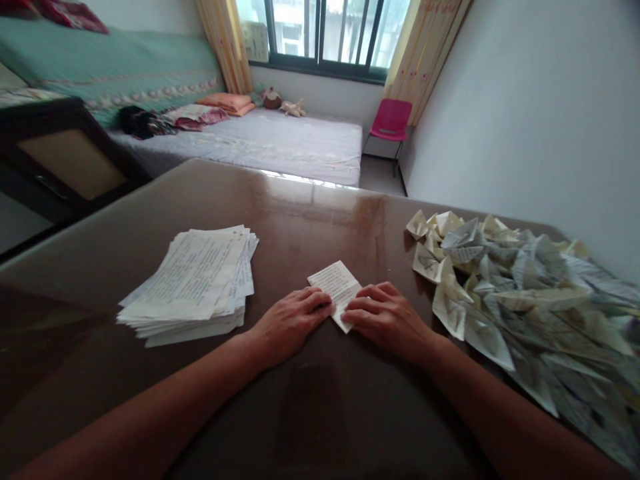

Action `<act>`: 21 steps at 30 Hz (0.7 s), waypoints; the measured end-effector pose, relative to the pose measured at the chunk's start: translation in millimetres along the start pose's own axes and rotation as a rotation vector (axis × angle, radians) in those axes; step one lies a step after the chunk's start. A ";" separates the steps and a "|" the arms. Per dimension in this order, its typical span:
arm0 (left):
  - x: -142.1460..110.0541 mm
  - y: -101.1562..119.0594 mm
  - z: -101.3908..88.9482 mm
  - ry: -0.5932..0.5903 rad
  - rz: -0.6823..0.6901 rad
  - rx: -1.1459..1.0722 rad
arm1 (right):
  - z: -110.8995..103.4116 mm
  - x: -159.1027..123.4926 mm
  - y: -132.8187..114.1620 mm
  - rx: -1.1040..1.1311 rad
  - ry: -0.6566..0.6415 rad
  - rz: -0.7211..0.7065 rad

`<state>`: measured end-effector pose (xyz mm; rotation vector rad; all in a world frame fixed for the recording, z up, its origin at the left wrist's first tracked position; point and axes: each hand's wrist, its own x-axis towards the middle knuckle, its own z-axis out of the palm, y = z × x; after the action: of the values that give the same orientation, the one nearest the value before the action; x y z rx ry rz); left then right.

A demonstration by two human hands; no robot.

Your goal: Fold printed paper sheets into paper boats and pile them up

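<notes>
A small folded sheet of printed paper (334, 283) lies on the dark brown table (300, 213), right in front of me. My left hand (290, 321) rests palm down at its left edge, fingers pressed flat onto the paper. My right hand (385, 317) lies palm down at its right edge, fingertips pushing on the fold. Both hands hold the sheet against the tabletop; neither lifts it. The near corner of the paper is hidden under my fingers.
A stack of flat printed sheets (197, 283) sits to the left. A heap of folded paper boats (525, 293) covers the table's right side. Beyond the table are a mattress (280, 140), a pink chair (391, 121), a window and a dark cabinet (60, 157).
</notes>
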<state>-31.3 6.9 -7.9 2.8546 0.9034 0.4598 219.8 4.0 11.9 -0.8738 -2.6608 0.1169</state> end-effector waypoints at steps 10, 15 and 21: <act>-9.4 -6.3 -3.6 0.008 -0.007 0.071 | 22.3 4.3 2.9 0.294 0.056 0.576; -9.0 -3.1 -5.8 0.009 -0.019 0.092 | 24.3 9.8 0.3 0.264 0.074 0.650; -7.2 3.8 -8.0 -0.035 -0.054 0.129 | 26.2 10.4 -0.8 0.169 0.054 0.607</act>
<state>-37.4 -0.3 -1.4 2.9337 1.0365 0.3569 202.6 10.2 -9.5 -1.5624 -2.2095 0.4441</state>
